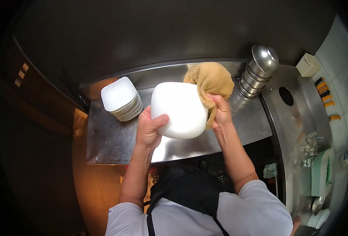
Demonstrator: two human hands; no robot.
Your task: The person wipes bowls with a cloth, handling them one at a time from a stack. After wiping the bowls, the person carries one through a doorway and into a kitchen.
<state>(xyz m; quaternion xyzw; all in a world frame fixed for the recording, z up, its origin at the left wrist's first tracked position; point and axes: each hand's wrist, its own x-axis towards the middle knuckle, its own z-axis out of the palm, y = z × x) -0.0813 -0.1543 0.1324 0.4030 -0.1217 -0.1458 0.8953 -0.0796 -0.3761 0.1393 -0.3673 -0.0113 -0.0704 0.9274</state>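
A white square dish with rounded corners [180, 110] is held up over the steel counter [105, 143], its smooth face toward me. My left hand [148, 128] grips its left edge, with the thumb lying across the face. At the opposite edge, my right hand [220, 110] is closed on a tan terry towel [211, 76], which drapes along the dish's right side and hangs beyond it. Whether the right fingers also press on the dish through the cloth is hidden. To the left stands a stack of similar white square dishes [121, 94].
Stacked steel bowls [256, 74] stand at the counter's back right. Another steel worktop on the right has a round dark hole [286, 96], several glasses [311, 147] and a pale green container [321, 173]. Yellow-handled tools [325, 94] line the tiled wall.
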